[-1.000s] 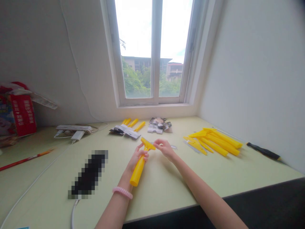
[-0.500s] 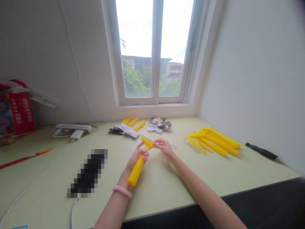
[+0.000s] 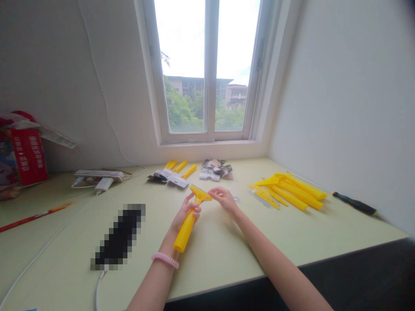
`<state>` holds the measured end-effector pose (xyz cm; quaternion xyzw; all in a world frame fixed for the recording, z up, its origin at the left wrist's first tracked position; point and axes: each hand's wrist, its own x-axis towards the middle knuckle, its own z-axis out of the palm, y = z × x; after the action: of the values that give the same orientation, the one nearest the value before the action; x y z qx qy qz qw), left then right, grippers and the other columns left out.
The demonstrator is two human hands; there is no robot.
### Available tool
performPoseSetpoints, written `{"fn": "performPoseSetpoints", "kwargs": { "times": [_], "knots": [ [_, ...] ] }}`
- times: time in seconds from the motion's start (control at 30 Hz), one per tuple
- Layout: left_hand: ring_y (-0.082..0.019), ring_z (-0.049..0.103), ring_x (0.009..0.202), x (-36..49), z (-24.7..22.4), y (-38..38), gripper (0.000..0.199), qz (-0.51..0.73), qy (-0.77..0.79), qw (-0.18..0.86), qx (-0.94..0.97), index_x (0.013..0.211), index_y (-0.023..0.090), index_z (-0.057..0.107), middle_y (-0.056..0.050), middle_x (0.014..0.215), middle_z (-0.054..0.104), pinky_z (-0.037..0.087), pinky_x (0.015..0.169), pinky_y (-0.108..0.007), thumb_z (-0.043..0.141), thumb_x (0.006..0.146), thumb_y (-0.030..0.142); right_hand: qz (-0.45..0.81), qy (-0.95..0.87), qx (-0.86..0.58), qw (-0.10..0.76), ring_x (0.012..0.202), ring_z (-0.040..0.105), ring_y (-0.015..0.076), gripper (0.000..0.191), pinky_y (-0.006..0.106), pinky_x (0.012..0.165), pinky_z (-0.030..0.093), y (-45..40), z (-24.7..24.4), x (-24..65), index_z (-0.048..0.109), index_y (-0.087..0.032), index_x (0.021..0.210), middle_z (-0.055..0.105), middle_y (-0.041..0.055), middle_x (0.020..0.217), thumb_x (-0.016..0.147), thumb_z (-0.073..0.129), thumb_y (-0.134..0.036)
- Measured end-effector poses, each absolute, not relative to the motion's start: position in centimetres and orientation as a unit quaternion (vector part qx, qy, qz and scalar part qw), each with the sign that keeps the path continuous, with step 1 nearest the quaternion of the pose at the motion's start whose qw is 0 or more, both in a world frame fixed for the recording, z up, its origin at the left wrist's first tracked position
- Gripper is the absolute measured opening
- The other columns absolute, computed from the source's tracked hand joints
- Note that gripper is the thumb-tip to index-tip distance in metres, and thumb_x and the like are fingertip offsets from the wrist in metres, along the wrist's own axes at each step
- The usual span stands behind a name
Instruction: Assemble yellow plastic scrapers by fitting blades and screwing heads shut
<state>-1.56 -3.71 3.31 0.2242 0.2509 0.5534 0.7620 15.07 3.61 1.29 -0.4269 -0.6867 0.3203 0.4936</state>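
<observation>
My left hand [image 3: 185, 214] is wrapped round the handle of a yellow scraper [image 3: 184, 233], whose wide head points away from me and up. At the right end of that head is my right hand [image 3: 225, 199], its thumb and forefinger pinched together; whether something small is between them is hidden. Yellow scraper parts [image 3: 292, 190] lie in a pile to the right. Beyond my hands are packaged yellow-handled scrapers [image 3: 173, 175] and a heap of cards and small packets [image 3: 215, 169].
On the right lies a black-handled screwdriver [image 3: 355, 204]. A blurred-out dark object [image 3: 119, 237] with a white cable lies at the left, near a power strip [image 3: 99, 174], a red stick [image 3: 32, 219] and a red box [image 3: 30, 155]. The table [image 3: 227, 259] ends in front of me.
The fingertips of my right hand have shifted slightly up from the scraper head's right corner, which now shows more fully. My left hand keeps its hold.
</observation>
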Motion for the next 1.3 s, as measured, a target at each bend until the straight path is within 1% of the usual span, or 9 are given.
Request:
{"fn": "performPoseSetpoints", "kwargs": {
  "times": [0.1,0.23,0.37,0.47,0.6,0.67,0.77,0.9,1.3],
  "knots": [
    [0.000,0.046,0.050,-1.6,3.5,-3.8,0.069,0.564,0.255,0.757,0.212,0.129,0.029,0.030,-0.008,0.105,0.055,0.038,0.043,-0.009,0.054,0.071,0.000,0.227,-0.705,-0.490,0.460,0.076,0.056,0.0168,0.021,0.030,0.071,0.044,3.6,1.7,16.5,0.066,-0.019,0.080,0.064,0.0052,0.085,0.076,0.053,-0.034],
    [0.000,0.046,0.050,-1.6,3.5,-3.7,0.071,0.576,0.270,0.743,0.209,0.129,0.028,0.029,-0.010,0.107,0.055,0.038,0.043,-0.009,0.054,0.070,-0.002,0.057,-0.714,-0.612,0.336,0.096,0.050,0.0226,0.021,0.035,0.086,0.035,3.4,1.6,19.4,0.066,-0.019,0.088,0.060,0.0085,0.096,0.069,0.059,-0.024],
    [0.000,0.047,0.048,-1.7,3.3,-3.6,0.068,0.580,0.281,0.736,0.208,0.126,0.028,0.032,-0.007,0.098,0.057,0.038,0.042,-0.009,0.055,0.069,-0.002,0.053,-0.689,-0.674,0.262,0.095,0.050,0.0221,0.012,0.032,0.083,0.035,3.6,0.9,21.3,0.066,-0.020,0.078,0.060,0.0081,0.094,0.069,0.059,-0.025],
    [0.000,0.047,0.048,-1.7,3.1,-3.4,0.067,0.579,0.283,0.735,0.210,0.124,0.027,0.034,-0.004,0.092,0.058,0.038,0.042,-0.008,0.057,0.069,-0.001,0.088,-0.670,-0.668,0.312,0.085,0.056,0.0188,0.010,0.028,0.076,0.038,3.9,1.2,21.9,0.063,-0.019,0.074,0.063,0.0065,0.085,0.073,0.055,-0.025],
    [0.000,0.047,0.048,-1.7,3.0,-3.3,0.066,0.577,0.286,0.735,0.211,0.124,0.027,0.035,-0.004,0.092,0.058,0.037,0.042,-0.008,0.058,0.068,-0.001,0.131,-0.601,-0.614,0.495,0.064,0.058,0.0162,0.018,0.025,0.062,0.041,3.4,2.9,21.8,0.060,-0.018,0.076,0.062,0.0024,0.065,0.074,0.055,-0.035],
    [0.000,0.047,0.048,-1.7,3.0,-3.3,0.068,0.579,0.285,0.734,0.212,0.125,0.027,0.034,-0.005,0.094,0.058,0.038,0.042,-0.008,0.057,0.068,-0.002,0.141,-0.591,-0.550,0.572,0.062,0.057,0.0156,0.022,0.026,0.061,0.043,2.7,3.6,21.3,0.060,-0.018,0.075,0.063,0.0025,0.064,0.073,0.057,-0.040],
    [0.000,0.046,0.048,-1.7,3.2,-3.4,0.069,0.579,0.281,0.736,0.212,0.127,0.027,0.032,-0.008,0.100,0.057,0.038,0.042,-0.009,0.054,0.069,-0.003,0.162,-0.613,-0.450,0.629,0.063,0.056,0.0144,0.025,0.026,0.063,0.044,1.5,4.1,20.0,0.058,-0.018,0.077,0.063,0.0027,0.068,0.078,0.052,-0.042],
    [0.000,0.046,0.049,-1.6,3.3,-3.5,0.070,0.574,0.280,0.739,0.213,0.129,0.028,0.030,-0.010,0.106,0.055,0.039,0.043,-0.009,0.053,0.069,-0.002,0.212,-0.632,-0.388,0.636,0.063,0.055,0.0138,0.023,0.026,0.063,0.045,0.6,3.6,18.1,0.055,-0.018,0.081,0.061,0.0019,0.069,0.081,0.050,-0.041],
    [0.000,0.045,0.048,-1.7,3.3,-3.5,0.069,0.570,0.289,0.737,0.219,0.130,0.027,0.027,-0.007,0.095,0.055,0.038,0.041,-0.009,0.050,0.072,-0.002,0.210,-0.675,-0.376,0.598,0.069,0.057,0.0160,0.019,0.028,0.066,0.045,0.5,3.3,17.4,0.056,-0.018,0.082,0.063,0.0041,0.073,0.083,0.049,-0.036]
  ]
}}
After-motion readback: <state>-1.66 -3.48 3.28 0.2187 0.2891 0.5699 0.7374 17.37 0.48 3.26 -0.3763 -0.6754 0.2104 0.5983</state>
